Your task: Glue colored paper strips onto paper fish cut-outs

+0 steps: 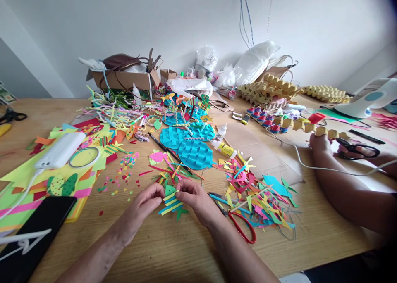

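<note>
Striped paper fish (pixel 171 203), lower centre, edge hidden by right hand (pixel 198 198) pinching it, left hand's (pixel 146 200) grip unclear, head up-frame, long axis slanting lower right.

This is a craft workspace: paper scraps (pixel 263 206), scissors (pixel 254 233), glue bottles (pixel 226 150) and egg cartons (pixel 269 89) spread over a wooden table (pixel 149 254) before a white wall (pixel 170 18), along with a striped paper fish (pixel 171 208). A packed box (pixel 124 80) stands behind, and another person's arm (pixel 338 188) shows at the right. Whether home or school, I cannot tell.
</note>
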### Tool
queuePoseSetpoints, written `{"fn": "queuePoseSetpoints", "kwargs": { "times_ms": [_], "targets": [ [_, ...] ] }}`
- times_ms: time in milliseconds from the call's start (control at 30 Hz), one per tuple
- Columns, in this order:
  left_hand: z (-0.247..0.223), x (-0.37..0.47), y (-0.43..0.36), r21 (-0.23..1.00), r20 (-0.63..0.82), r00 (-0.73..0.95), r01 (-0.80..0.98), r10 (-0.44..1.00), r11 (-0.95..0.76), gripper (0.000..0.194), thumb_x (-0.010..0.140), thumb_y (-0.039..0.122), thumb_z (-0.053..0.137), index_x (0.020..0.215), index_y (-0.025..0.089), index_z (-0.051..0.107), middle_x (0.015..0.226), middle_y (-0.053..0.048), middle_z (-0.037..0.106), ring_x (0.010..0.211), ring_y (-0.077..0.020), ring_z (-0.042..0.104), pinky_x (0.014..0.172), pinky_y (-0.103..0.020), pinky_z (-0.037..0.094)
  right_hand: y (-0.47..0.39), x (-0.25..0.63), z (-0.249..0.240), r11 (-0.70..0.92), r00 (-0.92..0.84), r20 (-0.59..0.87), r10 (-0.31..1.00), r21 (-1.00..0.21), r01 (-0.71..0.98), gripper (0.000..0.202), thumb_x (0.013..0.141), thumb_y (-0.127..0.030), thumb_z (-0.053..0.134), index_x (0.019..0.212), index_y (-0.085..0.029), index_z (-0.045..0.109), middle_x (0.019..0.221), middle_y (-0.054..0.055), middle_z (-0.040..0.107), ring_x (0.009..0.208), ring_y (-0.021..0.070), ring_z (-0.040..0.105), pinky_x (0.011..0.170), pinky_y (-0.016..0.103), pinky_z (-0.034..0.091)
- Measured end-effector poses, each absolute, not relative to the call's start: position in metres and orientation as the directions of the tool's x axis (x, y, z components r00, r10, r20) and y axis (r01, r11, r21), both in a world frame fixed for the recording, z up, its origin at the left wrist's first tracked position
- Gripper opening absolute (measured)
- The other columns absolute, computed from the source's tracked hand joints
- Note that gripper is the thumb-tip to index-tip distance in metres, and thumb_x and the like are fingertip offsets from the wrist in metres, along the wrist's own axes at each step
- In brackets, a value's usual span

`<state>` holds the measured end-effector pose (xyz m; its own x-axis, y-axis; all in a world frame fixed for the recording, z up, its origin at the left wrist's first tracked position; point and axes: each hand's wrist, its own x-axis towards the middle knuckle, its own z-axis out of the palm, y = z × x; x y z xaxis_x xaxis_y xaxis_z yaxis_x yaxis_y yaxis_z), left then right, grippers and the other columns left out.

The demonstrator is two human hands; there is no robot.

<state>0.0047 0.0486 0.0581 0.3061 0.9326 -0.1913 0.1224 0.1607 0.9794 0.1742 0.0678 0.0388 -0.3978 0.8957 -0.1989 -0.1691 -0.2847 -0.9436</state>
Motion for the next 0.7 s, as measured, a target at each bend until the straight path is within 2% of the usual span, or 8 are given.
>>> {"fn": "queuePoseSetpoints", "kwargs": {
  "times_ms": [167,367,600,700],
  "targets": [
    [0.044,0.004,0.050,0.979,-0.199,0.369,0.124,0.908,0.164,0.022,0.071,0.040,0.053,0.069,0.019,0.049,0.063,0.003,0.045,0.061,-0.0141,0.040,0.056,-0.024,0.033,0.068,0.174,0.037,-0.287,-0.412,-0.193,0.890,-0.941,-0.179,0.015,0.067,-0.026,0.060,0.067,-0.017,0.048,0.059,-0.005,0.044,0.055,0.0083,0.037,0.054,0.021,0.029],
    [0.030,0.007,0.052,0.972,-0.212,0.332,0.173,0.919,0.162,0.021,0.067,0.038,0.054,0.065,0.019,0.046,0.059,0.005,0.041,0.056,-0.0117,0.036,0.052,-0.022,0.029,0.068,0.173,0.037,-0.297,-0.395,-0.213,0.894,-0.941,-0.165,0.018,0.064,-0.028,0.062,0.066,-0.017,0.048,0.057,-0.005,0.044,0.054,0.0083,0.038,0.052,0.020,0.029],
    [0.047,0.001,0.048,0.973,-0.219,0.370,0.147,0.903,0.176,0.022,0.076,0.040,0.047,0.077,0.018,0.049,0.071,0.002,0.049,0.069,-0.0148,0.044,0.063,-0.025,0.036,0.069,0.174,0.037,-0.313,-0.416,-0.219,0.883,-0.934,-0.174,0.021,0.064,-0.031,0.063,0.067,-0.017,0.048,0.058,-0.005,0.044,0.053,0.0081,0.038,0.053,0.021,0.030],
    [0.044,0.003,0.050,0.970,-0.237,0.370,0.145,0.898,0.196,0.029,0.072,0.046,0.050,0.075,0.018,0.049,0.069,0.001,0.050,0.066,-0.0151,0.044,0.059,-0.025,0.036,0.068,0.174,0.036,-0.300,-0.441,-0.207,0.873,-0.942,-0.152,0.021,0.066,-0.032,0.063,0.067,-0.017,0.048,0.058,-0.005,0.043,0.053,0.0076,0.036,0.053,0.021,0.029]
  ]
}}
